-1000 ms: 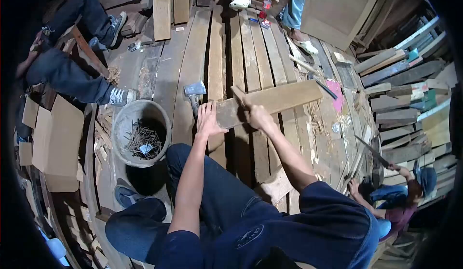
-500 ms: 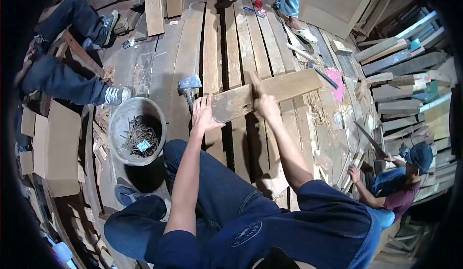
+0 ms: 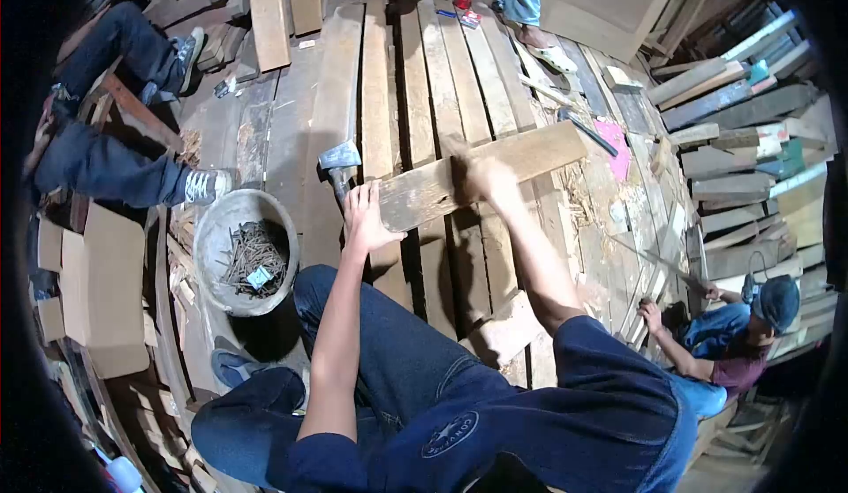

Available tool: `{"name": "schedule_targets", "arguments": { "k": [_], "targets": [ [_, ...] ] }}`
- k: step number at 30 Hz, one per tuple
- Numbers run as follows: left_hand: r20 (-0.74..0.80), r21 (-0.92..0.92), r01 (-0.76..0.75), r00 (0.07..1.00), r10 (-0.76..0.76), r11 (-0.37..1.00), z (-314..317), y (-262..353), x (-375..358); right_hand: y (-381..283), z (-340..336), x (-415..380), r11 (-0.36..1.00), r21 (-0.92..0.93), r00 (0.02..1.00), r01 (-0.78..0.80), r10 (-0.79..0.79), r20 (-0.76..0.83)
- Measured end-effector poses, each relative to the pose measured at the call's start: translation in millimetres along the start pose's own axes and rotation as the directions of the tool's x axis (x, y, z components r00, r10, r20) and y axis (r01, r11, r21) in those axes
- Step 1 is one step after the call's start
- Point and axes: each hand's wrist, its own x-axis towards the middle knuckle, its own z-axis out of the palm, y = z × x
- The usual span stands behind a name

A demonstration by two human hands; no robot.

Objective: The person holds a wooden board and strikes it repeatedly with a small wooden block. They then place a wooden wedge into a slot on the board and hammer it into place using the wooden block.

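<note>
A long wooden board [image 3: 530,153] lies slanted across the slats in front of me. My left hand [image 3: 364,215] steadies its left end, fingers over the top and thumb along the near edge. My right hand [image 3: 493,182] is closed around a brown, wooden-looking tool [image 3: 458,159] at the middle of the board; motion blurs the tool and hides its exact kind. Just beyond my left hand lies a hatchet-like tool [image 3: 339,155] with a broad metal head. A grey bucket [image 3: 210,263] of nails [image 3: 254,254] stands left of my knee.
Near the board's right end are a dark-handled tool [image 3: 590,133] and a pink sheet [image 3: 616,148]. A person [image 3: 707,352] with a saw [image 3: 658,259] sits at right. Others' legs show at left and at the top. A cardboard box [image 3: 115,290] and stacked timber [image 3: 742,175] flank the floor.
My right hand and the brown tool have shifted slightly along the board. The person at right has moved the saw to a lower, flatter angle. My left hand stays on the board.
</note>
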Motion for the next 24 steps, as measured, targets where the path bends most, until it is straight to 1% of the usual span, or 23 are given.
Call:
{"name": "schedule_targets", "arguments": {
  "k": [1,3,4,5,6,7,8,9,11,13,14,15,17,18,19,20,21,22,23,24],
  "targets": [
    [0.005,0.003,-0.001,1.0,0.001,1.0,-1.9,0.0,0.8,-20.3,-20.8,-21.1,0.997,0.008,0.984,0.073,-0.073,0.161],
    [0.011,0.003,0.004,1.0,-0.004,1.0,-4.7,3.2,-1.7,-13.9,-3.7,-27.6,0.992,0.054,0.991,0.115,-0.118,0.06],
    [0.02,-0.001,0.015,1.0,-0.015,1.0,-2.3,1.8,-1.7,5.6,1.6,-18.5,0.979,0.151,0.989,0.138,-0.144,0.031],
    [0.027,-0.005,0.025,0.999,-0.025,1.0,0.3,0.9,-1.0,38.2,17.7,9.8,0.992,0.088,0.986,0.093,-0.104,0.129],
    [0.033,-0.008,0.026,0.999,-0.026,1.0,0.8,1.9,-0.5,54.7,0.3,-6.7,0.95,0.291,0.994,0.109,-0.11,-0.015],
    [0.037,-0.01,0.029,0.999,-0.029,1.0,-0.5,2.8,0.2,75.1,2.0,-4.3,0.939,0.343,0.996,0.005,0.027,-0.09],
    [0.043,-0.011,0.035,0.999,-0.034,0.999,-1.5,3.0,-0.9,110.8,21.8,26.6,0.924,0.349,0.986,-0.157,0.165,0.008],
    [0.037,0.004,0.035,0.999,-0.036,0.999,-0.7,1.8,-2.5,117.5,16.6,15.4,0.905,0.404,0.965,-0.134,0.212,-0.156],
    [0.02,0.029,0.029,0.999,-0.03,0.999,2.0,2.2,-1.4,122.4,35.5,18.3,0.935,0.339,0.915,-0.108,0.226,-0.334],
    [0.039,0.051,0.042,0.998,-0.044,0.998,3.6,3.4,1.6,73.1,33.0,-4.6,0.93,0.316,0.927,-0.186,0.274,-0.258],
    [0.052,0.066,0.047,0.997,-0.051,0.997,2.2,3.8,0.8,66.2,58.1,-3.9,0.956,0.293,0.97,-0.031,0.099,-0.222],
    [0.065,0.082,0.054,0.996,-0.059,0.995,1.8,3.0,0.0,61.8,81.7,-2.8,0.952,0.276,0.98,0.129,-0.08,-0.18],
    [0.05,0.083,0.023,0.998,-0.028,0.996,4.9,0.7,-1.2,38.8,42.8,-43.1,0.953,0.286,0.992,0.1,-0.073,-0.106],
    [0.039,0.066,0.011,0.999,-0.013,0.998,2.8,1.6,-0.3,55.5,44.8,-35.9,0.947,0.306,0.991,0.1,-0.065,-0.12],
    [0.028,0.047,0.001,1.0,-0.002,0.999,1.9,2.5,0.1,83.4,61.6,-18.4,0.954,0.286,0.978,0.087,-0.027,-0.206],
    [0.033,0.058,0.004,0.999,-0.006,0.998,3.0,1.6,-0.3,109.3,73.5,0.7,0.954,0.293,0.964,-0.069,0.139,-0.225],
    [0.039,0.058,0.008,0.999,-0.011,0.998,3.7,1.1,-1.3,130.8,65.2,2.7,0.9,0.43,0.916,-0.073,0.232,-0.329],
    [0.044,0.057,0.014,0.999,-0.016,0.998,4.0,1.0,-1.6,148.8,53.6,2.1,0.885,0.426,0.876,-0.186,0.346,-0.337],
    [0.044,0.057,0.018,0.999,-0.021,0.998,3.7,1.3,-0.5,161.2,46.5,4.9,0.86,0.431,0.858,-0.272,0.42,-0.297],
    [0.052,0.068,0.029,0.998,-0.033,0.997,3.7,1.8,-0.1,162.6,48.3,6.7,0.85,0.465,0.857,-0.247,0.415,-0.304]
  ]
}}
